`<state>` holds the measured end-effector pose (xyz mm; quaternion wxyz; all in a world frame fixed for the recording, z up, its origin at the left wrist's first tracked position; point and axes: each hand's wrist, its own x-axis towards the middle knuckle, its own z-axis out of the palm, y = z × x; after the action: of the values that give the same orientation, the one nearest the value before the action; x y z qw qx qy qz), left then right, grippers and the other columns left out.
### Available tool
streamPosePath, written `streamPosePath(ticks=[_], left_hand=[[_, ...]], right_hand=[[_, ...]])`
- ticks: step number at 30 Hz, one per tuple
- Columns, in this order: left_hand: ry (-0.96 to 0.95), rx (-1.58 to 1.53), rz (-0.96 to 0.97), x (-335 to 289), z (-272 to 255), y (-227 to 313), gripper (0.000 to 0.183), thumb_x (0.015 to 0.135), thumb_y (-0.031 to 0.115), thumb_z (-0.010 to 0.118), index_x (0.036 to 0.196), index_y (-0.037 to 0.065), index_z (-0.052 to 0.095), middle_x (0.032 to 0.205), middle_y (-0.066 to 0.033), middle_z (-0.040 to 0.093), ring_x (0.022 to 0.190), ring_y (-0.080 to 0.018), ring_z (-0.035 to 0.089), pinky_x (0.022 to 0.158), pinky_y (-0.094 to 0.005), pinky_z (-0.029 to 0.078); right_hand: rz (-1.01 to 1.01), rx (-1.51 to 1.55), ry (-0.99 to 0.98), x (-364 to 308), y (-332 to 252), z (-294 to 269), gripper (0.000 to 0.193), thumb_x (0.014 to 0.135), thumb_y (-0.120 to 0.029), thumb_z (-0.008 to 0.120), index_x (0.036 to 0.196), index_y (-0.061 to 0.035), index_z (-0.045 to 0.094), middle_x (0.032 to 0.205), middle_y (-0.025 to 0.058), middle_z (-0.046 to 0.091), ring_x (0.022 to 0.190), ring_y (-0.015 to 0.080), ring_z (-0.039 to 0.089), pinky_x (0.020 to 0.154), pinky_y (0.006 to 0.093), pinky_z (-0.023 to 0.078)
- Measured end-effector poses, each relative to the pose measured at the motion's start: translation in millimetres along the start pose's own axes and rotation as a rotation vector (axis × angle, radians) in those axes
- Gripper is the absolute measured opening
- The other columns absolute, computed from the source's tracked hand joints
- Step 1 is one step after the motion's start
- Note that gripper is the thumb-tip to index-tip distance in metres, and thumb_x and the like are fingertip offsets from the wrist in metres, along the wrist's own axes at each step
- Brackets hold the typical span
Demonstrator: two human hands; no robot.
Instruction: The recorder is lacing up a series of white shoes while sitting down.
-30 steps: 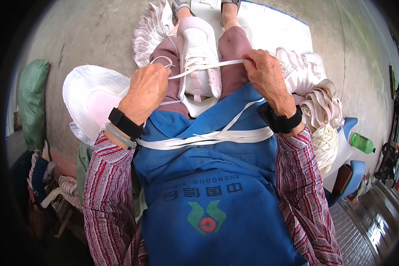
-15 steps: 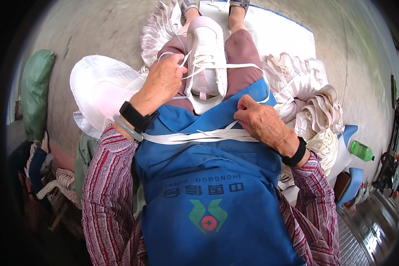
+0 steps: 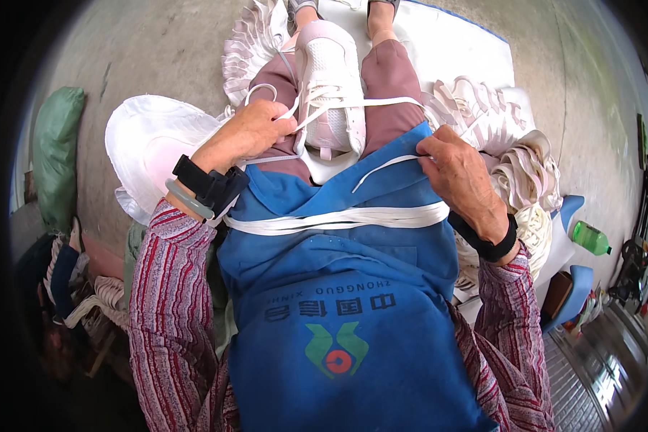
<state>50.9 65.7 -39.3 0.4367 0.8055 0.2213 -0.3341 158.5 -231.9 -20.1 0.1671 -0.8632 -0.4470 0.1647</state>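
Observation:
A white and pale pink shoe (image 3: 327, 90), toe pointing away, lies between my knees with a white lace (image 3: 389, 103) partly threaded through it. Beside the shoe's left edge, my left hand (image 3: 255, 129) is closed, pinching a part of this lace that loops up above the fingers. My right hand (image 3: 461, 173) is above my right thigh, its thumb and fingers closed on a white lace. From that pinch a free lace end hangs leftward over the blue apron (image 3: 338, 273). Across my lap runs a flat bundle of white laces (image 3: 338, 219).
Stacked shoe uppers (image 3: 255, 54) lie at the far left, with more uppers (image 3: 475, 111) to the right. Near my left forearm is a large white and pink piece (image 3: 158, 144). A green sack (image 3: 59, 155) stands farther left; a green bottle (image 3: 590, 238) lies at right.
My right hand has moved up and to the right, drawing the lace end off the bundle. My left hand has shifted slightly left and down, still pinching lace.

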Motion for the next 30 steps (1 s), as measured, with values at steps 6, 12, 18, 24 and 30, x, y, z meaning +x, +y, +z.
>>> streamPosePath(ticks=[6, 12, 18, 24, 30], left_hand=[[0.565, 0.235, 0.303, 12.8, 6.2, -8.8, 0.025, 0.091, 0.023, 0.053, 0.09, -0.001, 0.059, 0.077, -0.0201, 0.059, 0.075, -0.0408, 0.057, 0.068, -0.0422, 0.044], [0.591, 0.11, 0.352, -9.3, 1.6, 6.1, 0.027, 0.09, 0.024, 0.053, 0.09, -0.001, 0.062, 0.081, -0.0235, 0.061, 0.079, -0.0402, 0.059, 0.072, -0.0439, 0.046], [0.274, -0.076, 0.205, -31.8, 19.6, 2.4, 0.026, 0.091, 0.022, 0.05, 0.086, -0.003, 0.058, 0.08, -0.0227, 0.059, 0.076, -0.0377, 0.058, 0.068, -0.0416, 0.045], [0.268, 0.078, 0.289, -34.4, 21.8, -0.1, 0.026, 0.091, 0.019, 0.046, 0.088, -0.003, 0.06, 0.085, -0.0219, 0.062, 0.08, -0.0384, 0.06, 0.073, -0.0424, 0.047], [0.174, 0.117, 0.188, -27.1, 17.1, -6.3, 0.029, 0.092, 0.022, 0.046, 0.096, 0.0, 0.064, 0.082, -0.0143, 0.065, 0.073, -0.0226, 0.062, 0.068, -0.0316, 0.048]], right_hand=[[-0.182, 0.235, -0.036, 7.3, -34.9, 15.4, 0.016, 0.074, -0.002, 0.065, 0.09, -0.0019, 0.062, 0.096, 0.0126, 0.054, 0.075, 0.0341, 0.061, 0.066, 0.0408, 0.052], [-0.257, 0.06, -0.092, 9.9, -26.9, 34.4, 0.006, 0.079, -0.001, 0.056, 0.083, -0.0001, 0.059, 0.09, 0.0135, 0.053, 0.073, 0.0327, 0.061, 0.062, 0.0388, 0.052], [-0.14, 0.318, 0.062, 21.3, -22.4, 27.0, 0.006, 0.081, -0.003, 0.058, 0.086, -0.0012, 0.06, 0.082, 0.0157, 0.058, 0.073, 0.0346, 0.061, 0.065, 0.0407, 0.05], [-0.088, 0.058, 0.026, 26.1, -22.3, 19.0, 0.006, 0.083, -0.005, 0.056, 0.085, -0.0013, 0.06, 0.078, 0.0168, 0.059, 0.07, 0.0361, 0.06, 0.062, 0.0413, 0.049], [-0.017, 0.094, 0.051, 32.8, -25.5, 27.5, 0.008, 0.083, -0.01, 0.057, 0.08, -0.0019, 0.057, 0.072, 0.0166, 0.06, 0.067, 0.0363, 0.061, 0.059, 0.0432, 0.049]])
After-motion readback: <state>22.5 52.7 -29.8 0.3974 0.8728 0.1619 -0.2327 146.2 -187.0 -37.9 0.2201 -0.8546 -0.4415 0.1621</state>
